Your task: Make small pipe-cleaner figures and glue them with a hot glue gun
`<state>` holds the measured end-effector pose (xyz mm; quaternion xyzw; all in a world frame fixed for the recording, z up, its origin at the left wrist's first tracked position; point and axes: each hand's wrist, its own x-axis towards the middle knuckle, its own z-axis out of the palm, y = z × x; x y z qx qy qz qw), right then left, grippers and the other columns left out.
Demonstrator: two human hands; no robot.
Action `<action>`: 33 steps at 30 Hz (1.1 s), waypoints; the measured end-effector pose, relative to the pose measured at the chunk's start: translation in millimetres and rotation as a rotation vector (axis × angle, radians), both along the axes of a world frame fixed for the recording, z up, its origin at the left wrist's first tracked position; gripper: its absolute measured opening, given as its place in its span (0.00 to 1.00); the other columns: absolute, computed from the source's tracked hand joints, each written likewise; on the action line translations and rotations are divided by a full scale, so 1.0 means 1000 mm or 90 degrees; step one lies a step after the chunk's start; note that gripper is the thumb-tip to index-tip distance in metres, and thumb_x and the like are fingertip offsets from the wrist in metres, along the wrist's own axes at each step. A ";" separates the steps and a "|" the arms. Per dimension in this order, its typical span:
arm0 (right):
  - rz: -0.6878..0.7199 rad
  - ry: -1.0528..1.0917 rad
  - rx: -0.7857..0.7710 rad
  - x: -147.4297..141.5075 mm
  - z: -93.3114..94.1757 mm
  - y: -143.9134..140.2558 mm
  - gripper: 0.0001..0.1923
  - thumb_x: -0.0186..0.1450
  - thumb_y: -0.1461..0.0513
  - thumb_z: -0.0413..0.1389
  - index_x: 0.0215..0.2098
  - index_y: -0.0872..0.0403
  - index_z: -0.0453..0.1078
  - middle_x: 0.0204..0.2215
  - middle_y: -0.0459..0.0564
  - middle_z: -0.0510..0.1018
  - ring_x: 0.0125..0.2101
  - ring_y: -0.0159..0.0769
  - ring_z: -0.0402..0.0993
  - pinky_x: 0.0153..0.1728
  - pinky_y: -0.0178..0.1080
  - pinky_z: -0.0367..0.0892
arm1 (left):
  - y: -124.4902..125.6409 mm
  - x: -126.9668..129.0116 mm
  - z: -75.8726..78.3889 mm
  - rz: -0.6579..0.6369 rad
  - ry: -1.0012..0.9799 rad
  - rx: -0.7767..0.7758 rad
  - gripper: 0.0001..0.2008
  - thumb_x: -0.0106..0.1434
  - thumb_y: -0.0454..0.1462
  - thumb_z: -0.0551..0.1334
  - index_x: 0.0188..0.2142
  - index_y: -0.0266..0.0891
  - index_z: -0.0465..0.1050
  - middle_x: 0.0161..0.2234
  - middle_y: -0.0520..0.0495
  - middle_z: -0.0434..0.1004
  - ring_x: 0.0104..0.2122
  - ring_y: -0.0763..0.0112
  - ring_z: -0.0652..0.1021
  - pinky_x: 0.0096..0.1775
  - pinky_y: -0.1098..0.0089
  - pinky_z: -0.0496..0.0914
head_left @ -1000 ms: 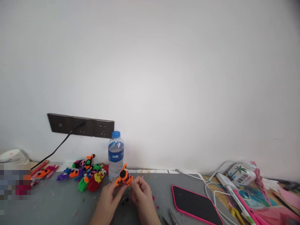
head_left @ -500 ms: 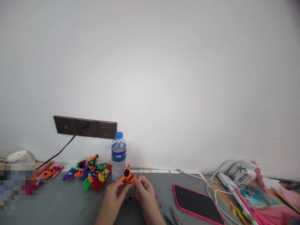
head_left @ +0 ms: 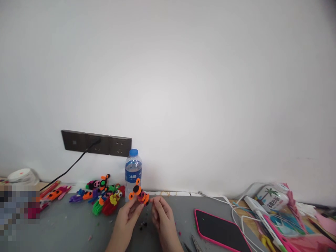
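My left hand point(head_left: 126, 220) holds up a small orange and black pipe-cleaner figure point(head_left: 138, 194) just above the grey table point(head_left: 65, 231), in front of a water bottle point(head_left: 133, 175). My right hand point(head_left: 163, 217) is beside it on the right, fingertips curled close to the figure's right end; whether they touch it I cannot tell. Small dark bits point(head_left: 143, 225) lie on the table between my hands.
A heap of finished colourful pipe-cleaner figures point(head_left: 103, 197) lies at the left. A pink-cased phone point(head_left: 219, 229) lies at the right, near white cables point(head_left: 244, 213), a white box point(head_left: 271, 196) and pink materials. Metal tool tips point(head_left: 195, 243) lie by my right wrist. Wall sockets point(head_left: 96, 142) hold a black cord.
My left hand has tilted the figure and shifted it slightly left. My right hand's fingers have drawn a little away from it. The view has shifted slightly.
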<state>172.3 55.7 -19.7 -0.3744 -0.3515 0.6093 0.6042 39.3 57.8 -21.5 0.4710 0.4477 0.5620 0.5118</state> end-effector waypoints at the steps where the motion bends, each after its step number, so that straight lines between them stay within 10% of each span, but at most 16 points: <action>1: -0.015 -0.008 -0.007 0.001 -0.001 0.001 0.27 0.52 0.41 0.63 0.29 0.55 0.68 0.14 0.34 0.54 0.15 0.22 0.41 0.15 0.29 0.39 | 0.000 0.000 0.001 0.008 -0.012 -0.010 0.26 0.49 0.51 0.70 0.42 0.36 0.80 0.44 0.41 0.83 0.46 0.50 0.80 0.49 0.58 0.75; 33: -0.198 -0.311 0.213 0.000 0.003 -0.009 0.10 0.63 0.55 0.57 0.34 0.53 0.70 0.23 0.44 0.69 0.22 0.33 0.64 0.24 0.32 0.62 | -0.004 0.001 0.012 0.011 -0.060 -0.090 0.28 0.44 0.54 0.72 0.40 0.39 0.82 0.44 0.42 0.83 0.45 0.50 0.80 0.40 0.64 0.78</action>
